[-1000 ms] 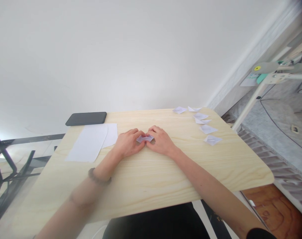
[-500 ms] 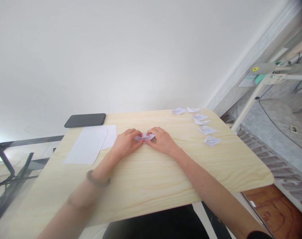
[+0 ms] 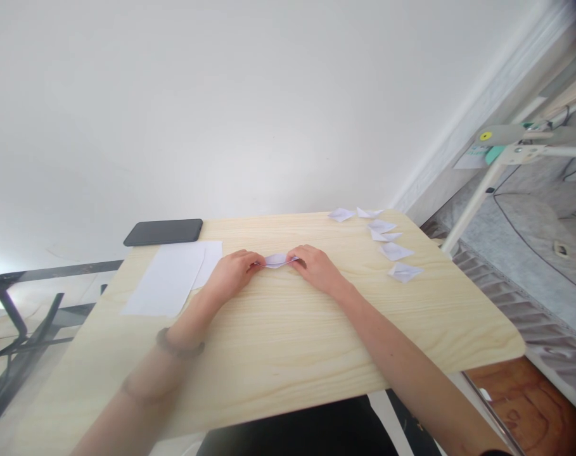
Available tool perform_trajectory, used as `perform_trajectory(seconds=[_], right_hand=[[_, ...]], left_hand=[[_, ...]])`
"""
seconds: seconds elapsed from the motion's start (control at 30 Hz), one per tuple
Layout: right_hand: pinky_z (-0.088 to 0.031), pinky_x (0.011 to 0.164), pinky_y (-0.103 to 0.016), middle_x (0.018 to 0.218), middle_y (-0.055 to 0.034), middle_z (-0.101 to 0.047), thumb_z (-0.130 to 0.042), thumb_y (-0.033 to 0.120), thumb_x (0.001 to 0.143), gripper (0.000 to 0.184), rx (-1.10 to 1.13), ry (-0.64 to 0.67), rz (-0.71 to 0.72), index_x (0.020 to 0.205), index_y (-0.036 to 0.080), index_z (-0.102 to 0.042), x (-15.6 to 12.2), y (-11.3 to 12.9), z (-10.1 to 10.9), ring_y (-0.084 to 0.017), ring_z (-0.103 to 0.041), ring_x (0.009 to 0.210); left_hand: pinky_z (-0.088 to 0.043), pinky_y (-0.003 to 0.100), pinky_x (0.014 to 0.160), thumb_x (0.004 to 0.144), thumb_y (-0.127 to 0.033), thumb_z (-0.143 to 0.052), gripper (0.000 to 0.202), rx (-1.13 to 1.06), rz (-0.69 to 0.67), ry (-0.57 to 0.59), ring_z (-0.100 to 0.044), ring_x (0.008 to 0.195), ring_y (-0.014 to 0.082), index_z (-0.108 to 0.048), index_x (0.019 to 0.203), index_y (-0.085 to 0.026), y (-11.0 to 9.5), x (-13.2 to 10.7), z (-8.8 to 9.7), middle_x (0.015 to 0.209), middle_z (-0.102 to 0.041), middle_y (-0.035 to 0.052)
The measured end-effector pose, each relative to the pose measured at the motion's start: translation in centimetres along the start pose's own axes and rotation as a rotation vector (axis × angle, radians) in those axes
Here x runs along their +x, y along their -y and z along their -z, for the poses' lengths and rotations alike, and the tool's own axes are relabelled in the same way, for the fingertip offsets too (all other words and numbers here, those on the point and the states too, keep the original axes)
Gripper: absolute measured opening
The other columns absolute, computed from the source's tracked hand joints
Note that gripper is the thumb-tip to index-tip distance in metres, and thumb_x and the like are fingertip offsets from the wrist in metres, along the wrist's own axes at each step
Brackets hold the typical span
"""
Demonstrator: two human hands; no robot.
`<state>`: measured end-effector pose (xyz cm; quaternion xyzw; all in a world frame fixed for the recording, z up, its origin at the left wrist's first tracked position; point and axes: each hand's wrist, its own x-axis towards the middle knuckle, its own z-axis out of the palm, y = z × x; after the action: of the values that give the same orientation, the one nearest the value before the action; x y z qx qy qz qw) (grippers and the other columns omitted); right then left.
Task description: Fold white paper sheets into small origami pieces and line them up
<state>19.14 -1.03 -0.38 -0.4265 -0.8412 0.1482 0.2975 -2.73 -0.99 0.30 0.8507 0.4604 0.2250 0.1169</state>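
A small folded piece of white paper (image 3: 277, 259) lies stretched between my two hands near the middle of a light wooden table (image 3: 292, 335). My left hand (image 3: 233, 273) pinches its left end with curled fingers. My right hand (image 3: 316, 267) pinches its right end the same way. Both hands rest on the tabletop. A dark bead bracelet (image 3: 178, 345) is on my left wrist.
White paper sheets (image 3: 171, 278) lie left of my hands, with a black phone (image 3: 164, 232) behind them at the far edge. Several small folded paper pieces (image 3: 387, 244) sit along the far right corner. A white lamp stand (image 3: 487, 183) and floor are to the right; a black frame (image 3: 12, 316) left.
My hands have drawn slightly apart, and the folded paper now shows as a longer, flatter strip between them. The view has shifted a little.
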Motion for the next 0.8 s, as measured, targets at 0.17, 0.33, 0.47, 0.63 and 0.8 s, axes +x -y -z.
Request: perform_trajectory(seconds=[0.17, 0.33, 0.47, 0.63, 0.8], right_hand=[[-0.041, 0.074, -0.027, 0.084, -0.0017, -0.063, -0.046, 0.011, 0.079, 0.016, -0.024, -0.017, -0.058, 0.084, 0.02, -0.058, 0.02, -0.08, -0.19, -0.013, -0.056, 0.079], [-0.042, 0.071, -0.026, 0.08, -0.0013, -0.064, -0.05, 0.013, 0.078, 0.012, -0.038, -0.028, -0.094, 0.081, 0.02, -0.06, 0.01, 0.05, -0.19, -0.013, -0.057, 0.075], [-0.042, 0.077, -0.027, 0.088, -0.0021, -0.065, -0.048, 0.019, 0.081, 0.013, 0.007, -0.013, 0.013, 0.084, 0.02, -0.061, 0.02, 0.11, 0.01, -0.014, -0.056, 0.084], [-0.042, 0.08, -0.028, 0.093, -0.0018, -0.065, -0.044, 0.025, 0.085, 0.017, 0.02, -0.031, 0.025, 0.092, 0.022, -0.06, 0.02, 0.18, 0.07, -0.014, -0.057, 0.088], [-0.045, 0.07, -0.024, 0.089, -0.0009, -0.065, -0.049, 0.034, 0.081, 0.019, 0.07, -0.098, -0.099, 0.094, 0.022, -0.056, -0.08, 0.14, -0.07, -0.013, -0.061, 0.077]], left_hand=[[-0.043, 0.026, 0.067, 0.081, -0.024, -0.044, 0.017, 0.071, -0.018, -0.015, -0.057, 0.076, 0.0156, -0.061, 0.086, -0.022, 0.04, -0.1, -0.08, 0.085, -0.064, 0.0012], [-0.043, 0.026, 0.071, 0.081, -0.023, -0.044, 0.018, 0.063, -0.035, -0.037, -0.057, 0.082, 0.0159, -0.061, 0.086, -0.023, 0.01, -0.13, -0.08, 0.091, -0.064, 0.0014], [-0.044, 0.026, 0.074, 0.083, -0.024, -0.042, 0.021, -0.006, -0.079, -0.045, -0.057, 0.083, 0.0145, -0.062, 0.086, -0.023, 0.09, -0.15, -0.02, 0.099, -0.06, 0.0025], [-0.047, 0.024, 0.068, 0.082, -0.026, -0.045, 0.018, -0.175, -0.048, -0.065, -0.058, 0.079, 0.0135, -0.061, 0.089, -0.021, -0.19, 0.04, 0.23, 0.094, -0.06, 0.0036], [-0.048, 0.023, 0.062, 0.076, -0.034, -0.055, 0.019, -0.294, 0.18, -0.119, -0.062, 0.067, 0.0134, -0.058, 0.089, -0.02, -0.11, -0.03, 0.32, 0.078, -0.065, 0.0003]])
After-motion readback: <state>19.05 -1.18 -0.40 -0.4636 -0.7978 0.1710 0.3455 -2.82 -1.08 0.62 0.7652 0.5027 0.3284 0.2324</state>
